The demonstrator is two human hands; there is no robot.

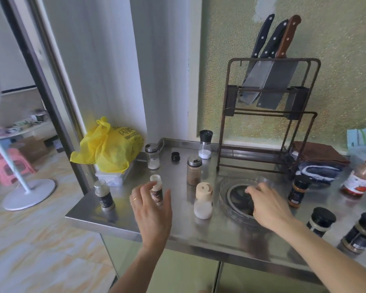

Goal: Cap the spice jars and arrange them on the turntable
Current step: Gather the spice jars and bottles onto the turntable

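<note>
Steel counter (pixel 199 235) holds scattered jars. Left hand (pixel 151 210) opens toward an uncapped jar (pixel 156 190); right hand (pixel 268 205) rests on the turntable (pixel 226 187), grip unclear. Capping probably comes next.

Readable text: only on the bag

The crumpled yellow plastic bag (pixel 108 144) bears dark printed Chinese characters, of which "闪购" can be made out; the jar labels are too blurred to read.

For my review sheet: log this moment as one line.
left hand: open, reaching at uncapped jar | right hand: on turntable, grip unclear | loose black cap: on counter
</note>
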